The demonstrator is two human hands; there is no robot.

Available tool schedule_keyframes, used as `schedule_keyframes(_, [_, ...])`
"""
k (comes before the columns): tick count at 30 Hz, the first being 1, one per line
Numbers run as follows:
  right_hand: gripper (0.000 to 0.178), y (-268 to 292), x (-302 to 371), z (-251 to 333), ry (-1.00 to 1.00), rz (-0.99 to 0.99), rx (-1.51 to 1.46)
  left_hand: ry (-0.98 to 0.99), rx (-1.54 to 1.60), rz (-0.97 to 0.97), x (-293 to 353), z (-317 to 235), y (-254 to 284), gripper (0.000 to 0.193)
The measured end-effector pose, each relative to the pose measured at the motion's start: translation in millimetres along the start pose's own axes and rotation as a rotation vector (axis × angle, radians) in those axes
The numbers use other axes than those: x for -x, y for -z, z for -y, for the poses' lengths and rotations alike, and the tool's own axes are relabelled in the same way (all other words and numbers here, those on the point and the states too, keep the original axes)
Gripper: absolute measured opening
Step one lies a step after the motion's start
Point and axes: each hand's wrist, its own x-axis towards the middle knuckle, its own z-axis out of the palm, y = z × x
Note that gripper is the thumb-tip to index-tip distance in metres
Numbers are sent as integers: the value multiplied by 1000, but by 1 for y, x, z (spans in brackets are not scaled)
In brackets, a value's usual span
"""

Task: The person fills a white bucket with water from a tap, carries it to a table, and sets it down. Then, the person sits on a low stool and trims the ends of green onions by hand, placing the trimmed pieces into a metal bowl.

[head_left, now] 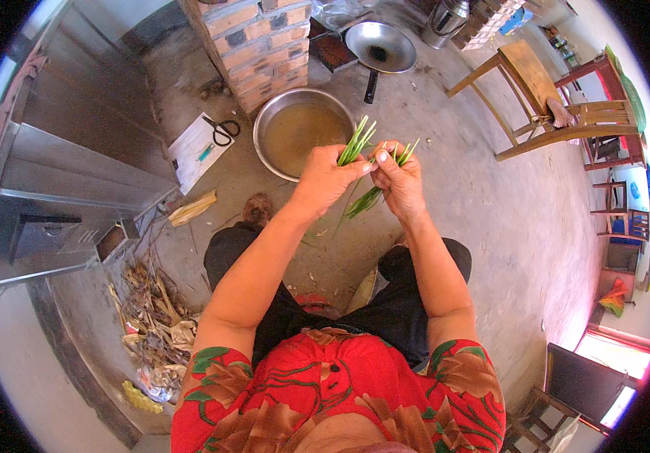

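Observation:
My left hand (323,177) is closed round a small bunch of chives (357,142), thin green stalks whose ends stick up past the thumb. Close beside it, my right hand (400,185) grips more of these green stalks (406,153), and the two hands meet at the fingertips. Below the right fingers hangs a darker green leafy part (365,201). Just beyond my left hand, a wide metal basin (264,155) of murky brownish water stands on the floor. What lies inside my palms is hidden.
Left of the basin lie black-handled scissors (224,133) on a white sheet (193,155). A brick pillar (268,57) rises behind it, near a wok (400,57). Dry husks and sticks (155,321) are heaped at left beside a metal cabinet (76,181). Wooden chairs (521,72) stand at right.

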Motion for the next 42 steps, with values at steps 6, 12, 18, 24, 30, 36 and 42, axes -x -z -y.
schedule_keyframes(6, [16,8,0,3,-20,-4,-113,75,129,-19,4,-16,1,17])
schedule_keyframes(12, [16,19,-5,9,9,-31,-216,122,218,-205,2,-24,22,32])
schedule_keyframes(18, [13,8,-1,5,6,-3,-3,111,113,32,5,-9,1,31])
schedule_keyframes(24, [13,18,-7,8,114,-104,-253,289,53,118,5,-1,4,24])
schedule_keyframes(30, [21,23,-12,12,89,-259,-398,205,-191,130,8,-10,18,17])
schedule_keyframes(36, [21,40,-17,12,104,-314,-493,98,-498,45,7,-7,40,20])
schedule_keyframes(42, [19,55,-22,15,170,-305,-440,44,-443,-93,11,-21,59,21])
